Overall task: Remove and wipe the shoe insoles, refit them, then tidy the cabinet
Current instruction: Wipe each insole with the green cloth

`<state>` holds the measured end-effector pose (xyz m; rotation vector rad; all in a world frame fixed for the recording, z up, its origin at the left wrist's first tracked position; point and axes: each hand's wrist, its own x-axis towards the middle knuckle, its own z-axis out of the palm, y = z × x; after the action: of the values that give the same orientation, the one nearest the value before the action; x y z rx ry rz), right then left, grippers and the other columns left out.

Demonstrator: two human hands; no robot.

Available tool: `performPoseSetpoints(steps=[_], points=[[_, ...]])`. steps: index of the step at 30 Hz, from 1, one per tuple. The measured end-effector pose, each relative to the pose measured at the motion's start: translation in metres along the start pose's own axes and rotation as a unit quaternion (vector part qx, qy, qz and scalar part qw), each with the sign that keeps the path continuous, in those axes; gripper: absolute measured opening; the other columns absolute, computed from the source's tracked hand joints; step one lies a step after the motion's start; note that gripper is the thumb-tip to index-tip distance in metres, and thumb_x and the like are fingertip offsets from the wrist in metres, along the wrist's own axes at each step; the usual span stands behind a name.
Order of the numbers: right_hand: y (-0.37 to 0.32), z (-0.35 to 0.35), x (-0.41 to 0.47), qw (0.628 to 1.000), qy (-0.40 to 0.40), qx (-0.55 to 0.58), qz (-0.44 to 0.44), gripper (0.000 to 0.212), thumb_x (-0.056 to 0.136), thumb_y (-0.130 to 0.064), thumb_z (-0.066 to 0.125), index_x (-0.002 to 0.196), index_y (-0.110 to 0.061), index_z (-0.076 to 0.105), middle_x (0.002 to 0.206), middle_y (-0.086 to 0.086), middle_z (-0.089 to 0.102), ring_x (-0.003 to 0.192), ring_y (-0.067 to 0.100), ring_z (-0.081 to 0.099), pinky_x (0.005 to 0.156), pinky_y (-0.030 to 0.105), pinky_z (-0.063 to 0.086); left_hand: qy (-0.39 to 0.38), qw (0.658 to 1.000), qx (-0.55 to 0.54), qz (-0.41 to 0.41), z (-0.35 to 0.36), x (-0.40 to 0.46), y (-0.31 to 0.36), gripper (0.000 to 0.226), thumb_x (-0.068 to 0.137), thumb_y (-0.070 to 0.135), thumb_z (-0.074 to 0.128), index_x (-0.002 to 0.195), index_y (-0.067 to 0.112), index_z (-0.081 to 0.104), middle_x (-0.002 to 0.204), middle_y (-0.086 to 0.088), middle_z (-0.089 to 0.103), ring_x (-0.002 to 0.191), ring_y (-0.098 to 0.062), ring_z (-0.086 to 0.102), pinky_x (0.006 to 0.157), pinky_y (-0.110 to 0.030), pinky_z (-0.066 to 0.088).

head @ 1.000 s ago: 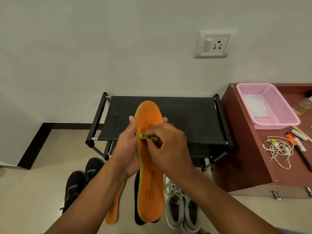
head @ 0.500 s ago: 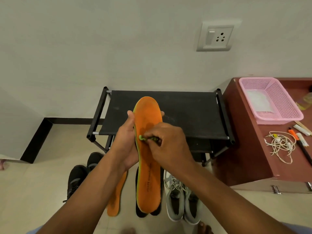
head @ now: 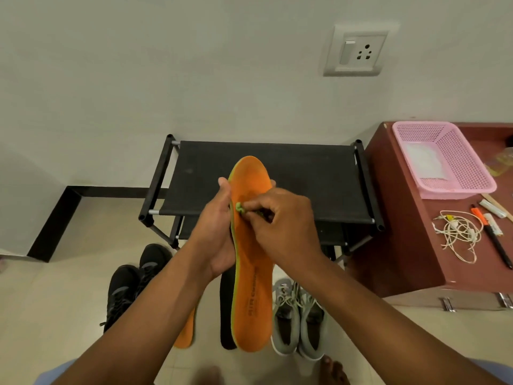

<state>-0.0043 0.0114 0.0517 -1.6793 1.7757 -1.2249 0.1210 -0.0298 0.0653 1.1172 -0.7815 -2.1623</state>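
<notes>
Above the rack (head: pixel 277 179), hands still wiping insole (head: pixel 254 273).

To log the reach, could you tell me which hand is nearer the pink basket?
The right hand: it pinches a green cloth on the orange insole, on the side toward the pink basket. The left hand grips the insole's far edge.

My left hand (head: pixel 219 234) grips a long orange foam insole (head: pixel 252 262) from behind, toe end pointing far. My right hand (head: pixel 280 226) pinches a small green wad of cloth (head: pixel 239 207) against its face. Beyond stands a black fabric-topped shoe rack (head: pixel 305 173); on the floor lie black sneakers (head: pixel 130 282) left, grey sneakers (head: pixel 299 320) right.
</notes>
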Motion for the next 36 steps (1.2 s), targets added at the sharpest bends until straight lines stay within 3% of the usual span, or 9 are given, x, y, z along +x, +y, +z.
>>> performPoseSetpoints(steps=[5,11,14,18,21,25,28,33,36], points=[[-0.004,0.01,-0.008,0.999,-0.038,0.001,0.005,0.013,0.088,-0.012,0.078,0.093,-0.024,0.081,0.093,-0.012,0.073,0.087,0.003,0.067,0.084,0.026,0.058,0.019,0.999,-0.029,-0.002,-0.011,0.001,-0.004,0.082,0.101,0.074,0.018,0.143,0.018,0.06,0.14,-0.015,0.065,0.13,-0.033,0.062,0.116,-0.054,0.04],[0.018,-0.01,0.012,0.991,0.118,-0.049,0.03,0.011,0.085,-0.014,0.08,0.088,-0.025,0.08,0.087,-0.011,0.072,0.081,0.006,0.065,0.075,0.036,0.059,-0.023,0.999,0.024,-0.025,0.016,-0.007,-0.022,0.067,0.103,0.065,0.024,0.14,0.023,0.061,0.127,-0.016,0.072,0.113,-0.033,0.072,0.092,-0.048,0.061],[0.023,-0.018,0.017,0.986,0.158,-0.046,0.034,0.009,0.086,-0.018,0.081,0.093,-0.023,0.081,0.089,-0.01,0.074,0.082,0.006,0.067,0.075,0.032,0.059,-0.047,0.998,0.022,-0.033,0.017,-0.007,-0.019,0.065,0.101,0.067,0.028,0.145,0.028,0.055,0.133,-0.016,0.069,0.117,-0.037,0.07,0.092,-0.051,0.061],[0.014,-0.009,0.009,0.995,0.092,-0.002,0.032,0.012,0.087,-0.016,0.081,0.096,-0.023,0.082,0.093,-0.012,0.075,0.085,0.0,0.068,0.077,0.019,0.057,-0.028,0.999,0.015,-0.02,0.008,-0.004,-0.013,0.071,0.103,0.067,0.024,0.142,0.021,0.061,0.132,-0.018,0.069,0.119,-0.034,0.069,0.095,-0.051,0.06],[0.0,0.007,-0.004,1.0,0.009,0.017,0.003,0.017,0.086,-0.011,0.08,0.096,-0.024,0.082,0.096,-0.014,0.076,0.092,0.0,0.068,0.085,0.02,0.056,0.001,1.0,-0.021,-0.007,-0.006,0.0,-0.001,0.081,0.102,0.071,0.019,0.144,0.014,0.059,0.14,-0.02,0.064,0.13,-0.034,0.062,0.113,-0.051,0.044],[-0.007,0.018,-0.014,0.997,-0.068,-0.009,-0.027,0.015,0.091,-0.011,0.074,0.097,-0.023,0.079,0.099,-0.012,0.074,0.095,0.001,0.065,0.093,0.022,0.054,0.027,0.998,-0.048,-0.001,-0.021,0.001,0.008,0.087,0.099,0.077,0.023,0.147,0.009,0.05,0.138,-0.022,0.064,0.129,-0.038,0.062,0.114,-0.052,0.042],[-0.004,0.02,-0.014,0.998,-0.036,-0.038,-0.042,0.014,0.093,-0.011,0.07,0.095,-0.022,0.078,0.096,-0.009,0.073,0.093,0.003,0.064,0.098,0.028,0.053,0.028,0.999,-0.033,-0.006,-0.018,0.001,0.006,0.088,0.098,0.077,0.023,0.147,0.008,0.05,0.136,-0.02,0.066,0.127,-0.036,0.064,0.113,-0.051,0.043],[0.012,0.009,0.002,0.993,0.039,-0.105,-0.032,0.009,0.095,-0.018,0.071,0.096,-0.021,0.08,0.092,-0.005,0.072,0.089,0.01,0.061,0.079,0.023,0.052,0.014,0.999,0.023,-0.016,-0.007,-0.002,0.0,0.078,0.102,0.07,0.019,0.14,0.017,0.06,0.13,-0.017,0.071,0.12,-0.033,0.069,0.099,-0.051,0.053],[0.016,0.004,0.007,0.994,0.051,-0.094,-0.024,0.009,0.093,-0.018,0.074,0.096,-0.024,0.08,0.091,-0.008,0.071,0.086,0.007,0.06,0.077,0.023,0.052,0.006,0.999,0.038,-0.012,-0.005,-0.002,-0.001,0.076,0.102,0.069,0.019,0.142,0.019,0.059,0.129,-0.016,0.071,0.118,-0.033,0.07,0.094,-0.05,0.056]])
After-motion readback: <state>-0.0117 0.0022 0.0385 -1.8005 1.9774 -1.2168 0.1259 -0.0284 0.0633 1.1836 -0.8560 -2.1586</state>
